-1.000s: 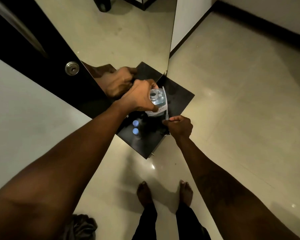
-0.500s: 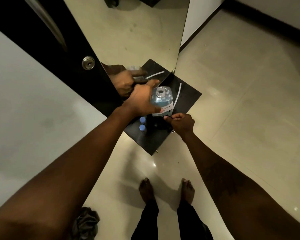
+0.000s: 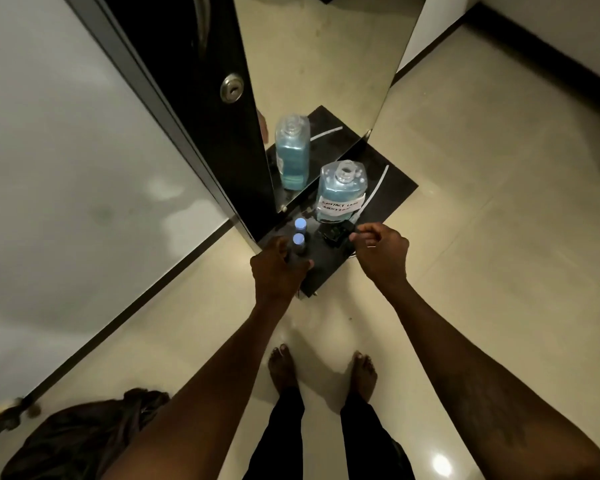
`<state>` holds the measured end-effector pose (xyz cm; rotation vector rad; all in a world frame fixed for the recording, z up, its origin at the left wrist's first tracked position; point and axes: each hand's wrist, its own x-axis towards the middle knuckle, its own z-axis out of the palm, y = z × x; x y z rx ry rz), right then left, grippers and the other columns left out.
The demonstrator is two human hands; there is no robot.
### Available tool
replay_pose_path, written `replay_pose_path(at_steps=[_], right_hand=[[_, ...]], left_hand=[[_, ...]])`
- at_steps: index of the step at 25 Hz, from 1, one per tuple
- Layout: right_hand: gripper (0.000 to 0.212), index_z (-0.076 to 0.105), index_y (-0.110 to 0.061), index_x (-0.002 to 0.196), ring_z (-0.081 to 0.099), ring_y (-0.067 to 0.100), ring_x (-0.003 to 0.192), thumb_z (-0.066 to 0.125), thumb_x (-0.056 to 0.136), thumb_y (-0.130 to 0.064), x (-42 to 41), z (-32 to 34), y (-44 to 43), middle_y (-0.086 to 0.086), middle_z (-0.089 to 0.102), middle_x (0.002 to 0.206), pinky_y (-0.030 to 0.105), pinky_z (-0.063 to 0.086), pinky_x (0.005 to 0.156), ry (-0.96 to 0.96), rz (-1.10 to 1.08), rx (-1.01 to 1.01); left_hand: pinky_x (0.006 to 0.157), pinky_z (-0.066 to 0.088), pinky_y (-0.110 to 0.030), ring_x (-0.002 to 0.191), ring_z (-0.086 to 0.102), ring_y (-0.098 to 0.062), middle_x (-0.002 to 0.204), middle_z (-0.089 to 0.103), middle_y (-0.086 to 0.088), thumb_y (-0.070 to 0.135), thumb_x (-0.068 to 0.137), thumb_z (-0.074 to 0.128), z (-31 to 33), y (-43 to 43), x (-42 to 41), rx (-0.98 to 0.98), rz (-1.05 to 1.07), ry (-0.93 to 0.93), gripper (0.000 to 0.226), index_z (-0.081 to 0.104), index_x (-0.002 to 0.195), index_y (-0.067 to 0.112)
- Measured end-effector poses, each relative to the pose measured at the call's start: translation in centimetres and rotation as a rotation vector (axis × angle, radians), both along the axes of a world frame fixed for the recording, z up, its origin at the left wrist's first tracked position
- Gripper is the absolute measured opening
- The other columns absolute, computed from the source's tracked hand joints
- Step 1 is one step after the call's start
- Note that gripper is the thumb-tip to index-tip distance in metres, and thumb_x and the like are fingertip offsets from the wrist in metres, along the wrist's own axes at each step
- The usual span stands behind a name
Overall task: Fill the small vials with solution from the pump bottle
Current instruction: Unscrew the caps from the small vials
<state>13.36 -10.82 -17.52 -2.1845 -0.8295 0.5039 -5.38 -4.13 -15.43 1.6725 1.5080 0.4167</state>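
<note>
On the small glossy black worktop (image 3: 388, 199), pushed up against a tall mirror panel (image 3: 319, 64), stands a clear squarish plastic bottle of blue liquid (image 3: 342, 188), upright, its neck open and no pump fitted, with a white handwritten label facing the person. A thin white dip tube (image 3: 378, 185) lies just beside it on the right. The two small vials with pale blue tops (image 3: 299, 232) stand close together near the front left edge. The left hand (image 3: 279, 268) is curled around the nearer vial, fingers wrapped low on its body; the right hand (image 3: 383, 252) is loosely closed, thumb and forefinger pinched together near a small black object (image 3: 333, 233), and I cannot tell whether it pinches anything. The vials look light and narrow, so easy to tip on that slick surface; a grip around the body, as the left hand has now, seems right, leaving the top free. The bottle is about two-thirds full, so likely fairly heavy and smooth-sided, best taken across its flat faces with a full hand. Thin plastic may give under a squeeze and spill from the open neck.
</note>
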Motion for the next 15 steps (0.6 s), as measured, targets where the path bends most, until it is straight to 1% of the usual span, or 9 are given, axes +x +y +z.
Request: replay_pose_path(at_steps=[2, 3, 4, 5, 7, 9, 11, 13, 15], right_hand=[[0.017, 0.078, -0.013, 0.102, 0.069, 0.002, 0.073, 0.079, 0.085, -0.017, -2.2, 0.5, 0.2, -0.001, 0.078, 0.087, 0.011, 0.055, 0.075, -0.012, 0.175, 0.087], [0.019, 0.078, -0.013, 0.105, 0.070, 0.003, 0.075, 0.079, 0.086, -0.016, -3.3, 0.5, 0.4, -0.001, 0.078, 0.089, 0.010, 0.053, 0.075, 0.035, 0.240, 0.092], [0.021, 0.077, -0.014, 0.107, 0.071, 0.005, 0.078, 0.079, 0.086, -0.015, -4.4, 0.5, 0.7, 0.000, 0.078, 0.091, 0.013, 0.055, 0.076, 0.094, 0.292, 0.091], [0.023, 0.076, -0.015, 0.108, 0.072, 0.008, 0.082, 0.079, 0.085, -0.016, -5.3, 0.4, 1.0, 0.000, 0.078, 0.094, 0.020, 0.058, 0.080, 0.141, 0.330, 0.093], [0.029, 0.074, -0.019, 0.111, 0.073, 0.009, 0.089, 0.081, 0.083, -0.026, -6.3, 0.2, 1.5, -0.002, 0.078, 0.099, 0.028, 0.059, 0.086, 0.139, 0.355, 0.093], [0.032, 0.074, -0.018, 0.108, 0.068, -0.003, 0.083, 0.083, 0.081, -0.032, -6.4, 0.9, 1.8, -0.009, 0.075, 0.095, 0.018, 0.056, 0.080, 0.101, 0.335, 0.092], [0.017, 0.075, -0.017, 0.096, 0.064, -0.007, 0.075, 0.082, 0.084, -0.026, -6.0, 2.7, 1.7, -0.011, 0.072, 0.086, 0.017, 0.051, 0.072, 0.061, 0.349, 0.155], [0.009, 0.076, -0.015, 0.087, 0.066, 0.003, 0.072, 0.080, 0.086, -0.023, -5.6, 5.7, 1.0, -0.006, 0.074, 0.079, 0.027, 0.054, 0.069, 0.032, 0.406, 0.213], [0.011, 0.078, -0.015, 0.087, 0.069, 0.010, 0.070, 0.081, 0.085, -0.025, -5.0, 9.5, 0.4, -0.003, 0.075, 0.076, 0.028, 0.056, 0.067, 0.046, 0.466, 0.214]], left_hand=[[0.070, 0.038, 0.002, 0.079, 0.065, -0.004, 0.094, 0.071, 0.009, 0.027, 0.075, 0.091, -1.0, -0.3, 0.9, 0.021, 0.024, -0.059, 0.043, 0.071, 0.110, 0.013], [0.066, 0.036, 0.004, 0.071, 0.062, 0.002, 0.086, 0.068, 0.011, 0.028, 0.079, 0.089, -1.6, -0.4, 1.1, 0.059, 0.024, -0.073, 0.031, 0.072, 0.101, 0.014], [0.064, 0.036, 0.003, 0.066, 0.062, 0.001, 0.080, 0.068, 0.011, 0.028, 0.083, 0.086, -2.2, -0.4, 1.2, 0.113, 0.026, -0.067, 0.022, 0.071, 0.092, 0.013], [0.064, 0.036, 0.002, 0.064, 0.065, -0.008, 0.075, 0.070, 0.006, 0.024, 0.086, 0.082, -2.6, -0.5, 1.3, 0.166, 0.029, -0.056, 0.017, 0.071, 0.086, 0.012], [0.063, 0.037, 0.002, 0.064, 0.070, -0.022, 0.074, 0.074, -0.005, 0.014, 0.087, 0.077, -3.1, -0.4, 1.2, 0.257, 0.023, -0.070, 0.009, 0.072, 0.084, 0.006], [0.061, 0.038, 0.002, 0.064, 0.069, -0.018, 0.076, 0.076, -0.008, 0.013, 0.087, 0.079, -2.7, -0.4, 0.8, 0.318, -0.024, -0.087, 0.012, 0.073, 0.086, 0.004], [0.062, 0.046, -0.006, 0.066, 0.069, -0.014, 0.080, 0.076, -0.007, 0.017, 0.086, 0.084, -1.1, -1.0, -0.1, 0.378, -0.091, -0.113, 0.018, 0.073, 0.092, 0.004], [0.069, 0.059, -0.023, 0.076, 0.074, -0.015, 0.092, 0.078, -0.005, 0.020, 0.088, 0.082, 1.6, -1.8, -1.2, 0.418, -0.152, -0.175, 0.024, 0.073, 0.104, 0.005], [0.078, 0.061, -0.027, 0.088, 0.075, -0.015, 0.104, 0.078, -0.007, 0.021, 0.090, 0.079, 4.3, -2.2, -1.9, 0.467, -0.224, -0.232, 0.033, 0.071, 0.117, 0.004]])
